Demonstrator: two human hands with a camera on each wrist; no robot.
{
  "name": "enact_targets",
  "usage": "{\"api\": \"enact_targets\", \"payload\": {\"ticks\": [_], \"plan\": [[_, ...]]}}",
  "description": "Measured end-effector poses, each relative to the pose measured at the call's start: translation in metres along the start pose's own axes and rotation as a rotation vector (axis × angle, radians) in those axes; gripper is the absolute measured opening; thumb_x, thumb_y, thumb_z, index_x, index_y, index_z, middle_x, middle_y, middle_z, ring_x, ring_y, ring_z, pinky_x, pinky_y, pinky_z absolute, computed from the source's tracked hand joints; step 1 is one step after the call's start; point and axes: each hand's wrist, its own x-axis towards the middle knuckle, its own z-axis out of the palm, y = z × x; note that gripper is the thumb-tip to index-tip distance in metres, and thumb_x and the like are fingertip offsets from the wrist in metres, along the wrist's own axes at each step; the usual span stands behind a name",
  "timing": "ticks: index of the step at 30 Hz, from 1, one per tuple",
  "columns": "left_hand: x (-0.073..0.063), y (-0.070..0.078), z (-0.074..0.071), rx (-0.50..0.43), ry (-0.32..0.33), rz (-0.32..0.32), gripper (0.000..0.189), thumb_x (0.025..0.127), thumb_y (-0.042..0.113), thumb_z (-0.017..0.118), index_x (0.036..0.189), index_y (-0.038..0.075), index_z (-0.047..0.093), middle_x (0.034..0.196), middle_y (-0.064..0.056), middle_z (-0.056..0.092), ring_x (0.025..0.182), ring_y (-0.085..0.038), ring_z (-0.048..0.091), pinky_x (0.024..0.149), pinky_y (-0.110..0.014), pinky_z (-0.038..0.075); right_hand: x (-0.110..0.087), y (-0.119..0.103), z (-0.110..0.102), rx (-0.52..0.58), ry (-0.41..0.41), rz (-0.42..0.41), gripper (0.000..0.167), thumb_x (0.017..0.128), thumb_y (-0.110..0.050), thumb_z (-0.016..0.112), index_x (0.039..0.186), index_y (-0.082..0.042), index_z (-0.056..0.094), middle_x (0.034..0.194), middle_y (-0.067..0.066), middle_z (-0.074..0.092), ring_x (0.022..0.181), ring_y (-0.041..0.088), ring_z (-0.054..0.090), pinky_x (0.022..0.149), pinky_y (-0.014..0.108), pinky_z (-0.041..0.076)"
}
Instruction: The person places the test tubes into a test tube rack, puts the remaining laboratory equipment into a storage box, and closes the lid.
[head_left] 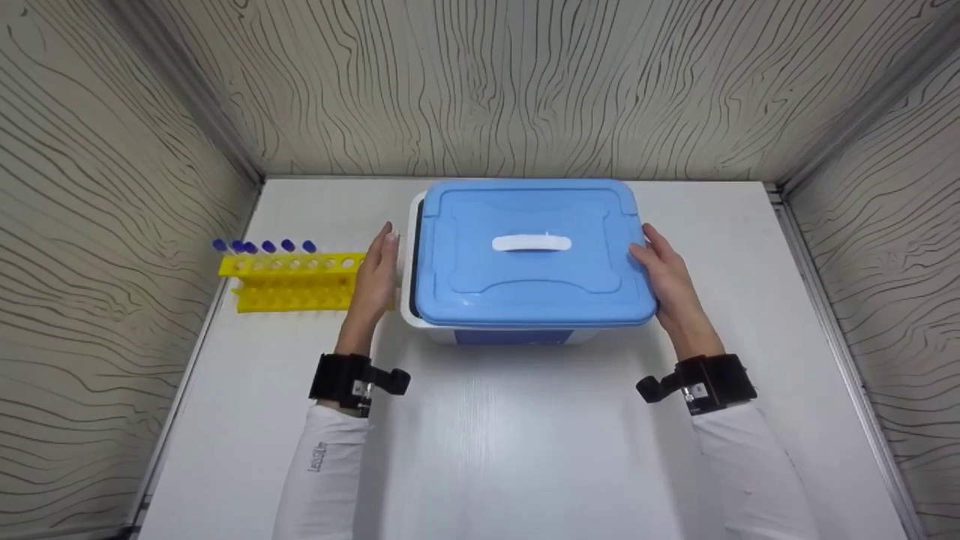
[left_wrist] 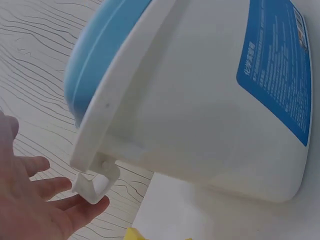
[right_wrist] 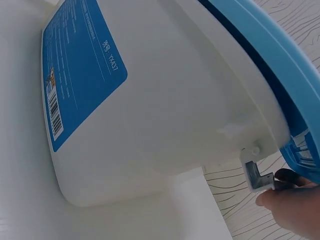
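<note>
A white plastic box (head_left: 409, 300) with a blue label stands under a light blue lid (head_left: 465, 270), which carries a white handle (head_left: 531, 242). The lid sits shifted to the right, baring the box's left rim; a gap shows below its right side in the right wrist view. My right hand (head_left: 671, 281) holds the lid's right edge, thumb at the top, close by the dropped right latch (right_wrist: 255, 175). At the box's left end, my left hand (head_left: 373, 277) has its fingers extended, fingertips at the hanging left latch (left_wrist: 102, 186).
Left of the box is a yellow tube rack (head_left: 292, 301), its right end partly hidden by my left hand. Several tubes with dark blue caps (head_left: 268, 246) stand along its back. Wood-grain panels (head_left: 525, 90) wall in the white table (head_left: 487, 435) at the back and both sides.
</note>
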Motion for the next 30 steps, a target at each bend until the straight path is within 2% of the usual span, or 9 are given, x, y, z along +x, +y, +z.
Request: {"api": "enact_targets", "payload": {"ticks": [2, 5, 9, 12, 20, 25, 30], "plan": [[0.000, -0.001, -0.002, -0.022, -0.002, 0.000, 0.066, 0.112, 0.057, 0.024, 0.170, 0.026, 0.019, 0.178, 0.001, 0.020, 0.166, -0.024, 0.020, 0.136, -0.050, 0.018, 0.001, 0.000, 0.004, -0.044, 0.010, 0.003, 0.076, 0.110, -0.031, 0.047, 0.171, -0.020, 0.003, 0.180, 0.004, 0.003, 0.167, 0.024, 0.002, 0.137, 0.042, 0.009], [0.001, -0.006, -0.005, -0.084, 0.009, 0.007, 0.067, 0.112, 0.056, 0.023, 0.170, 0.023, 0.021, 0.178, -0.001, 0.022, 0.161, -0.027, 0.033, 0.133, -0.047, 0.026, 0.002, -0.001, 0.009, -0.098, 0.030, 0.007, 0.076, 0.110, -0.030, 0.048, 0.171, -0.020, 0.003, 0.179, 0.004, 0.004, 0.167, 0.024, 0.005, 0.137, 0.042, 0.012], [0.001, -0.014, -0.009, -0.208, 0.064, 0.019, 0.063, 0.113, 0.052, 0.027, 0.168, 0.020, 0.028, 0.173, -0.007, 0.035, 0.149, -0.029, 0.050, 0.127, -0.043, 0.040, 0.002, -0.003, 0.015, -0.155, 0.042, 0.001, 0.076, 0.110, -0.028, 0.048, 0.171, -0.017, 0.004, 0.179, 0.008, 0.007, 0.167, 0.026, 0.009, 0.136, 0.043, 0.014], [0.000, -0.021, -0.011, -0.275, 0.102, 0.014, 0.062, 0.114, 0.050, 0.027, 0.166, 0.018, 0.032, 0.169, -0.009, 0.041, 0.146, -0.027, 0.053, 0.125, -0.040, 0.043, 0.000, -0.004, 0.020, -0.220, 0.035, -0.016, 0.076, 0.110, -0.028, 0.047, 0.170, -0.015, 0.003, 0.178, 0.011, 0.007, 0.167, 0.028, 0.008, 0.136, 0.043, 0.012], [-0.006, -0.030, -0.003, -0.419, 0.181, -0.022, 0.063, 0.113, 0.051, 0.026, 0.165, 0.017, 0.034, 0.167, -0.007, 0.045, 0.146, -0.023, 0.054, 0.123, -0.035, 0.044, -0.003, -0.001, 0.028, -0.370, 0.043, -0.075, 0.072, 0.110, -0.026, 0.044, 0.170, -0.012, 0.006, 0.178, 0.012, 0.007, 0.167, 0.031, 0.002, 0.137, 0.047, 0.006], [-0.006, -0.033, 0.009, -0.467, 0.182, -0.069, 0.062, 0.113, 0.051, 0.026, 0.166, 0.019, 0.032, 0.168, -0.006, 0.044, 0.151, -0.023, 0.049, 0.126, -0.038, 0.040, -0.004, 0.003, 0.030, -0.457, 0.058, -0.084, 0.071, 0.110, -0.029, 0.042, 0.170, -0.013, 0.008, 0.178, 0.011, 0.008, 0.167, 0.032, -0.006, 0.136, 0.050, 0.000], [-0.005, -0.036, 0.021, -0.551, 0.203, -0.083, 0.061, 0.114, 0.050, 0.025, 0.166, 0.021, 0.032, 0.169, -0.004, 0.042, 0.159, -0.026, 0.037, 0.131, -0.042, 0.032, -0.008, 0.006, 0.029, -0.436, 0.084, -0.127, 0.070, 0.110, -0.027, 0.045, 0.170, -0.011, 0.012, 0.177, 0.013, 0.013, 0.167, 0.032, 0.004, 0.136, 0.048, 0.008]]}}
